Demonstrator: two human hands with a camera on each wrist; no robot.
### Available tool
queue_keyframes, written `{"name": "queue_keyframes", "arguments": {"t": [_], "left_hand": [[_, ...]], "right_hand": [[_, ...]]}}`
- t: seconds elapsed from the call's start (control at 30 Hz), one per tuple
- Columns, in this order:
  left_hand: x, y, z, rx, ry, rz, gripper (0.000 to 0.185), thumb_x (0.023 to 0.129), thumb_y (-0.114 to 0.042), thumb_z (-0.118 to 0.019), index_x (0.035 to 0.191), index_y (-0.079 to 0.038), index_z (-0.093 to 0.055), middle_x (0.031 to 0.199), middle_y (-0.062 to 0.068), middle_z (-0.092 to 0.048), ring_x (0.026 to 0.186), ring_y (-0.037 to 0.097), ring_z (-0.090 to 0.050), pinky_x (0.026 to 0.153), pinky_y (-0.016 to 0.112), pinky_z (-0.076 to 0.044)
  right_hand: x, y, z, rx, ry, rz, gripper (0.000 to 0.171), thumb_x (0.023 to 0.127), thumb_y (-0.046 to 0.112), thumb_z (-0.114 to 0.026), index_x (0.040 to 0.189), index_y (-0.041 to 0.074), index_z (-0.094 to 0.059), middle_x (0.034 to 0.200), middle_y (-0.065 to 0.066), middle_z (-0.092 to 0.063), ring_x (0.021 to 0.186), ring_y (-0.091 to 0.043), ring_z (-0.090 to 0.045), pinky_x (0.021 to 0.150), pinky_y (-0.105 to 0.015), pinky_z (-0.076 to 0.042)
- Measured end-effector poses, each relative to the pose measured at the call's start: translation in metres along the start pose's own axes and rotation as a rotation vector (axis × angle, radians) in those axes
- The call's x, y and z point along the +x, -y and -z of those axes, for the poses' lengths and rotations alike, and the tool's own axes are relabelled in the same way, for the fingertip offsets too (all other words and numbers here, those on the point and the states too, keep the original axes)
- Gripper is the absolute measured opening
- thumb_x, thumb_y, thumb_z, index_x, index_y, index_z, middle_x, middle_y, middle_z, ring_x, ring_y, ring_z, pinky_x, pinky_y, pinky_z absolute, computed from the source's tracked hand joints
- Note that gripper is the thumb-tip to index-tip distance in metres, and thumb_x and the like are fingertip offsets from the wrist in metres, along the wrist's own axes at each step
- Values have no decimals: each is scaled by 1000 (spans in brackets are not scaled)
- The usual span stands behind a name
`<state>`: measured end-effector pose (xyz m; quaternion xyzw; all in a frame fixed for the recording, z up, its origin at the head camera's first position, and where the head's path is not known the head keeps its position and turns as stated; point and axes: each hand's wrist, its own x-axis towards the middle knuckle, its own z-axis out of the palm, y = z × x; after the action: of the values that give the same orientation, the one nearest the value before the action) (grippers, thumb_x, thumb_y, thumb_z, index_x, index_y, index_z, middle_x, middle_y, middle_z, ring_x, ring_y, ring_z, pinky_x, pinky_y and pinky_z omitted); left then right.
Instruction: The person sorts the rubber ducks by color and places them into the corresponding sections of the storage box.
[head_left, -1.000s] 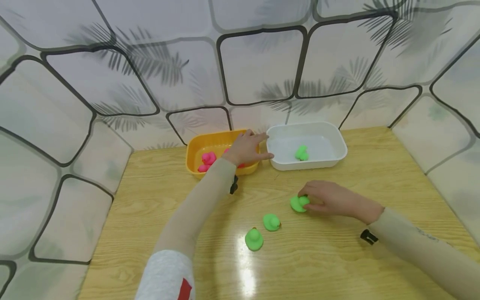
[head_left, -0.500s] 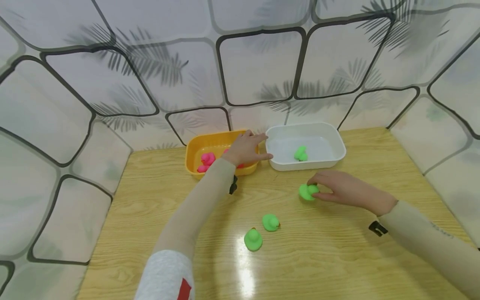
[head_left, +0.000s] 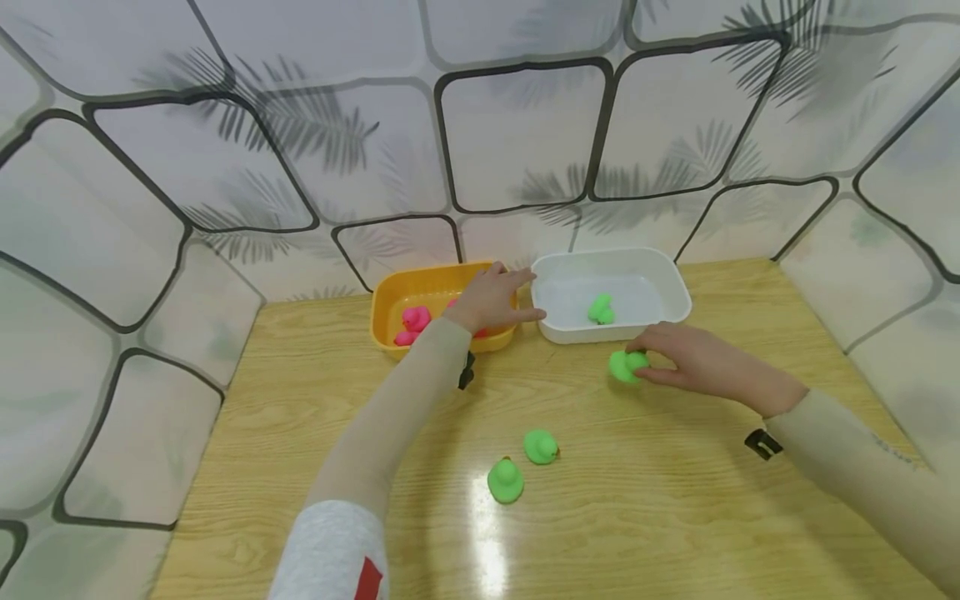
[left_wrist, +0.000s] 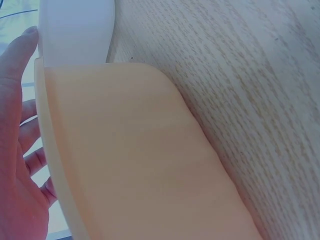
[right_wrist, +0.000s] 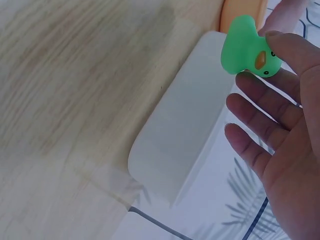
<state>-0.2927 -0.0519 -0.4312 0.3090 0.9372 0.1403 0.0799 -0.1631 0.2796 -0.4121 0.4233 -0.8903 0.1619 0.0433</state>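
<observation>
A green rubber duck (right_wrist: pixel 245 50) with an orange beak is pinched between the thumb and fingers of my right hand (head_left: pixel 697 360), just in front of the white bin (head_left: pixel 600 334). Another green duck (head_left: pixel 601 309) lies inside that bin. My left hand (head_left: pixel 489 302) reaches over the orange bin (head_left: pixel 384 304), its fingers spread and their tips right at the white bin's left rim. Pink ducks (head_left: pixel 416 317) lie in the orange bin, partly hidden behind the left hand and forearm.
Two green ducks, one to the right (head_left: pixel 541 447) and one nearer (head_left: pixel 506 481), stand on the wooden table (head_left: pixel 645 517). Both bins stand side by side against the patterned wall (head_left: pixel 517 133) at the back. The left forearm crosses the table's left half.
The right hand has carried its green duck away from me and slightly right, toward the white bin. The left hand has stayed where it was.
</observation>
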Motion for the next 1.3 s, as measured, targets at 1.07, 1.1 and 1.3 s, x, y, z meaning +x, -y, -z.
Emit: {"name": "queue_keyframes", "arguments": {"t": [1.07,1.1,1.3], "left_hand": [[0,0,1,1,13,0,84,95,-70,-60,161,-21,-43,158,1,-50,135,30,-44,110,49,-42],[0,1,0,1,11,0,84,95,-70,-60,161,-21,-43,158,1,-50,134,30,-45,109,49,-42],[0,1,-1,3,9,0,83,95,-70,-60,161,-21,-43,159,0,-50,136,31,-45,110,49,-42]], "right_hand": [[38,-73,31,55,164,-353,33,99,16,-72,126,-3,-67,119,-18,-69,110,-38,-65,95,-58,-50],[38,-73,30,57,161,-350,33,99,16,-72,126,-2,-67,119,-18,-69,110,-38,-65,95,-58,-50],[38,-58,26,37,140,-295,31,99,16,-73,123,-2,-69,114,-16,-70,108,-37,-65,92,-55,-52]]}}
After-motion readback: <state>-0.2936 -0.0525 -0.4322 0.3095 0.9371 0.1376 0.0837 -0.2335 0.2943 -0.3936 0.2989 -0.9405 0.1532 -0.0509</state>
